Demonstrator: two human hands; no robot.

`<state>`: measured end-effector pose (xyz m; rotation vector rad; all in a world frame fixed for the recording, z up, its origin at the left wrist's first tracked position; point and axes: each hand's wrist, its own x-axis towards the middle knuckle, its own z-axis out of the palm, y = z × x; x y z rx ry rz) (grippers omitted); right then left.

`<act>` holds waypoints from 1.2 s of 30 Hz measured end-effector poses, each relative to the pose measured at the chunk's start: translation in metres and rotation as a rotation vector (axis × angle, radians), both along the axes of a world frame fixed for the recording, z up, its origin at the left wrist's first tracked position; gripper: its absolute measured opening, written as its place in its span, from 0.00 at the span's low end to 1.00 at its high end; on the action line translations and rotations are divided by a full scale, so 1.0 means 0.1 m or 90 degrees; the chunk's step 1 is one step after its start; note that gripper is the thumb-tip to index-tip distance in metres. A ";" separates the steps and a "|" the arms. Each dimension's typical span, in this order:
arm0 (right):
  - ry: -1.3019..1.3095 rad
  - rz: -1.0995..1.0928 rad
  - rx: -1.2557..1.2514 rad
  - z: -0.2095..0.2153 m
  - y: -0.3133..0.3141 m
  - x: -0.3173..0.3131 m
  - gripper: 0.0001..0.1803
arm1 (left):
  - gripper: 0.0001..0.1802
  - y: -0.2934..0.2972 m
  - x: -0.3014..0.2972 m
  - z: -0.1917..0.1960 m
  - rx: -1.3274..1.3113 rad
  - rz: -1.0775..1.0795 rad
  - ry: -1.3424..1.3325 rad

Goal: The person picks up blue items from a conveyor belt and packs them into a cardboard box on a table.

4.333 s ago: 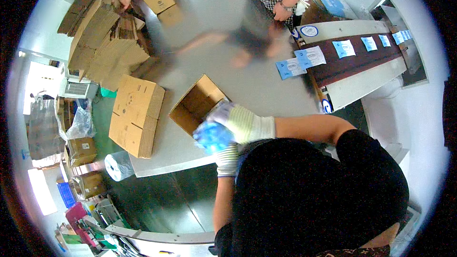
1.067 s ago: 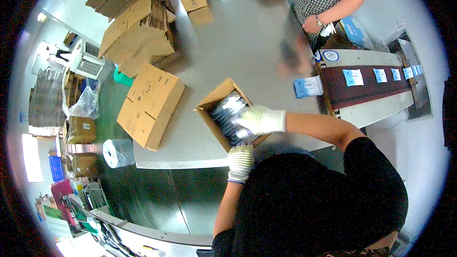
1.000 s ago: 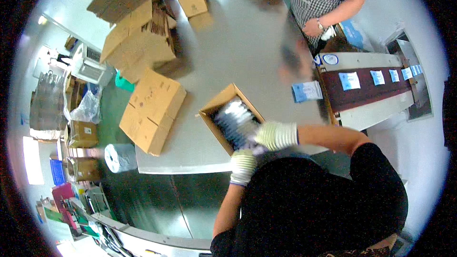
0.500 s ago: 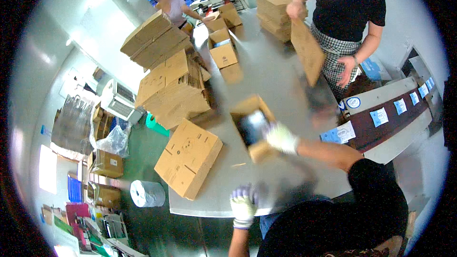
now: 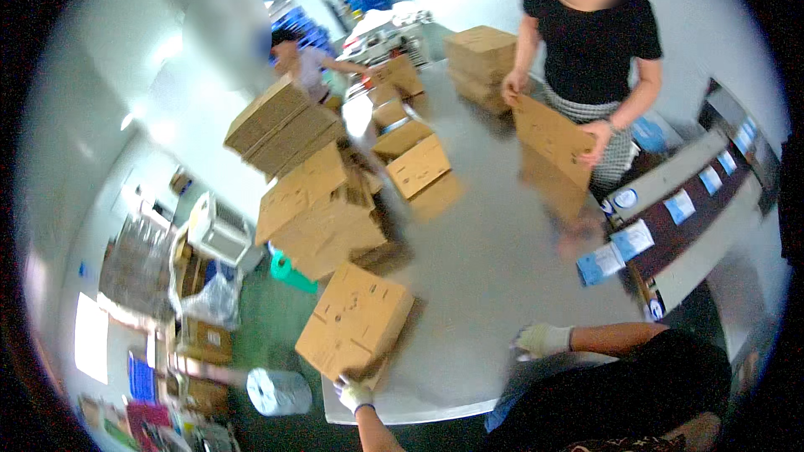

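My left hand (image 5: 356, 392), in a white glove, is closed on the near corner of a flat, folded cardboard carton (image 5: 356, 318) at the table's near left; its fingertips are partly hidden. Over the near side of the table, my gloved right hand (image 5: 543, 341) is empty, its slightly blurred fingers apart. Farther up the table stands an open cardboard box (image 5: 420, 169), lined up behind other boxes, well away from both hands.
High piles of flattened cartons (image 5: 322, 222) stand along the left. Across the grey table (image 5: 477, 259), a co-worker (image 5: 590, 42) holds a cardboard sheet (image 5: 553, 142). Blue-and-white packets (image 5: 632, 238) lie on a dark conveyor at right. Another person (image 5: 314, 71) works at the far end.
The open box has moved from beside my right hand to the row farther up the table. My right hand has drawn back; my left hand has moved left onto the folded carton.
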<state>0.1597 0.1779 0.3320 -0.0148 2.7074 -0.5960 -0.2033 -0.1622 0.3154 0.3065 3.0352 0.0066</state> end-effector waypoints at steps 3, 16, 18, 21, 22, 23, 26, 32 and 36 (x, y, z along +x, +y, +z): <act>0.059 -0.158 -0.067 -0.25 0.07 0.76 0.18 | 0.42 0.56 0.18 0.30 0.176 -0.056 -0.074; 0.158 -0.312 -0.056 -0.04 -0.08 1.52 0.20 | 0.33 4.47 3.26 3.64 0.654 -1.083 0.173; 0.059 -0.322 -0.047 0.10 -0.07 1.70 0.20 | 0.32 5.05 3.77 4.09 0.676 -1.131 0.199; 0.125 -0.344 -0.046 -0.09 -0.13 1.90 0.21 | 0.30 5.79 4.60 4.57 0.685 -1.165 0.214; 0.176 -0.347 -0.060 -0.10 -0.13 1.96 0.21 | 0.30 5.97 4.83 4.73 0.684 -1.167 0.216; 0.226 -0.349 -0.068 -0.02 -0.09 2.08 0.21 | 0.29 6.13 4.98 4.87 0.679 -1.164 0.217; 0.279 -0.413 0.003 0.17 -0.17 2.30 0.20 | 0.27 6.37 5.22 5.11 0.668 -1.154 0.203; 0.224 -0.610 0.019 0.29 -0.71 2.63 0.20 | 0.24 5.72 5.41 5.07 0.721 -1.204 0.169; 0.226 -0.715 -0.050 0.24 -1.13 2.50 0.22 | 0.22 4.83 5.02 4.72 0.752 -1.235 0.131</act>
